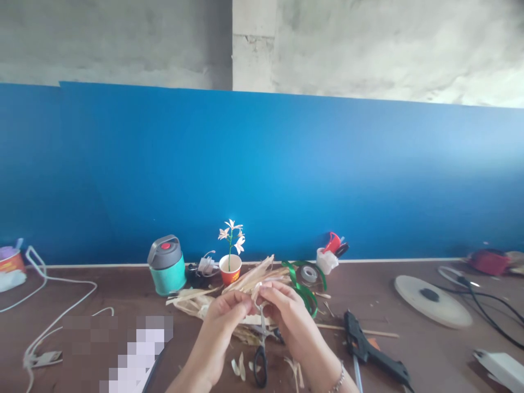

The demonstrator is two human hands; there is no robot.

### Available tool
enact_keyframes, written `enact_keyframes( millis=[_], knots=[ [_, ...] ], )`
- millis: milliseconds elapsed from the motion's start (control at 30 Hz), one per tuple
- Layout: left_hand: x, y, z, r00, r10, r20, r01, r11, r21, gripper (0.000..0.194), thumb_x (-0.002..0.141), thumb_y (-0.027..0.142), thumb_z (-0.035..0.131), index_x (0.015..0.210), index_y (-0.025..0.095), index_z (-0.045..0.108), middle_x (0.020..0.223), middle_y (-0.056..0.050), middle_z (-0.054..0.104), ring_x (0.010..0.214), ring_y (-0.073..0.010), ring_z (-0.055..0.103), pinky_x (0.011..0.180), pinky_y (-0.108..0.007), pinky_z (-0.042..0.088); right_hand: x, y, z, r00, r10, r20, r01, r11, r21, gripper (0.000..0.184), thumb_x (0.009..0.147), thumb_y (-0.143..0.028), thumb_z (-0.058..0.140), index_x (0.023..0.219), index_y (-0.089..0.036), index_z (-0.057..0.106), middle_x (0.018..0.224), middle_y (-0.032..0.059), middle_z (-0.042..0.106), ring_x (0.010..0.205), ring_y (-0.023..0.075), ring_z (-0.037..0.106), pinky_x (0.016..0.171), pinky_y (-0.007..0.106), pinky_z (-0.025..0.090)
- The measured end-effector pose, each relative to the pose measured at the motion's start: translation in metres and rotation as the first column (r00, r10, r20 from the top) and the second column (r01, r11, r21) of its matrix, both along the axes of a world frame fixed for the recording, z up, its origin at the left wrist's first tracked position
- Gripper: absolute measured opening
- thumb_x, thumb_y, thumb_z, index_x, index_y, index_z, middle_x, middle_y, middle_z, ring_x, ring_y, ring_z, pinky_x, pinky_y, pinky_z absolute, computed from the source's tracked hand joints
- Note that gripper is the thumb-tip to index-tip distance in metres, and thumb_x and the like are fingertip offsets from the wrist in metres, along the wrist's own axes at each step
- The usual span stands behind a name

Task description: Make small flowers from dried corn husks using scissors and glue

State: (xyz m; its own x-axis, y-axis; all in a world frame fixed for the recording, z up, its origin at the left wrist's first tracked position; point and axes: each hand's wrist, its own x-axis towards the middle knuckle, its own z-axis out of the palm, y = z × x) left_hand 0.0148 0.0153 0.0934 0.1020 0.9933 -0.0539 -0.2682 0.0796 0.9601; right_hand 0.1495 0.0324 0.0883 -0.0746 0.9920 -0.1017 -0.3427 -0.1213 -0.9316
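Over the table, my left hand (224, 326) and my right hand (287, 312) meet with their fingertips almost together. Both are closed in a pinch on a small pale husk piece (257, 293), which is partly hidden by the fingers. Beneath them lie scissors (261, 367) with dark handles, partly covered by my hands. Dried corn husks (256, 275) are heaped just behind, and small cut petals (239, 365) lie by the scissors. Beyond the heap, a paper cup (230, 273) holds a green stem with white flowers (232, 233).
A black glue gun (374, 352) and a thin stick (380, 333) lie to the right. Green ribbon (307, 300) and a tape roll (308, 274) are behind my right hand. A teal container (168, 275) stands back left; a round lid (446, 308) lies far right, near cables.
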Motion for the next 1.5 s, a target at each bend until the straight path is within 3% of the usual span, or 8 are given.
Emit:
enact_keyframes(
  millis=[300,467,600,967,1233,1500],
  knots=[
    [0.0,-0.001,0.003,1.0,0.02,0.007,-0.02,1.0,0.014,0.02,0.068,0.032,0.067,0.057,0.017,0.06,0.061,-0.001,0.058,0.067,-0.0158,0.047,0.067,-0.025,0.034,0.003,0.001,0.004,1.0,0.026,0.01,-0.026,0.999,0.024,0.018,0.067,-0.033,0.071,0.062,-0.016,0.065,0.061,0.0,0.059,0.059,0.012,0.046,0.055,0.024,0.033],
    [-0.003,0.002,-0.003,0.988,-0.035,0.151,0.039,0.999,-0.022,0.019,0.068,0.031,0.07,0.059,0.017,0.061,0.062,-0.001,0.056,0.066,-0.0148,0.044,0.065,-0.026,0.034,0.002,-0.005,0.013,0.99,0.14,0.037,-0.143,0.983,0.119,0.018,0.064,-0.032,0.075,0.067,-0.017,0.067,0.063,0.001,0.064,0.062,0.0145,0.054,0.061,0.026,0.038],
    [-0.005,0.002,-0.004,0.974,-0.066,0.216,0.072,0.997,-0.021,0.017,0.07,0.028,0.07,0.06,0.018,0.061,0.062,0.0,0.055,0.065,-0.014,0.043,0.066,-0.025,0.034,-0.002,-0.007,0.017,0.988,0.155,-0.011,-0.15,0.971,0.183,0.017,0.063,-0.03,0.077,0.065,-0.018,0.066,0.063,-0.0001,0.064,0.063,0.0148,0.056,0.064,0.027,0.042],
    [-0.006,0.0,0.002,0.998,-0.001,0.068,0.0,1.0,0.018,0.022,0.068,0.034,0.07,0.056,0.019,0.061,0.06,-0.001,0.055,0.066,-0.0163,0.044,0.066,-0.026,0.034,-0.002,-0.004,0.012,0.988,0.154,-0.03,-0.144,0.964,0.222,0.016,0.062,-0.03,0.08,0.064,-0.018,0.069,0.066,0.0004,0.064,0.066,0.0157,0.057,0.067,0.029,0.046],
    [-0.005,-0.001,0.005,0.996,-0.008,0.091,0.007,1.0,0.008,0.02,0.065,0.032,0.071,0.054,0.019,0.06,0.057,0.0,0.056,0.065,-0.0166,0.047,0.067,-0.027,0.035,-0.002,-0.001,0.01,0.988,0.144,-0.049,-0.129,0.964,0.233,0.016,0.058,-0.028,0.083,0.061,-0.019,0.069,0.066,-0.0002,0.065,0.063,0.0153,0.058,0.065,0.03,0.046],
    [-0.003,-0.002,0.005,0.995,0.006,0.101,-0.006,1.0,-0.003,0.021,0.065,0.033,0.072,0.052,0.019,0.061,0.056,0.0,0.056,0.064,-0.0162,0.046,0.065,-0.027,0.034,-0.003,-0.001,0.005,0.97,0.214,-0.113,-0.18,0.95,0.255,0.008,0.066,-0.021,0.077,0.066,-0.02,0.069,0.063,-0.001,0.065,0.063,0.0151,0.057,0.067,0.029,0.043]
  ],
)
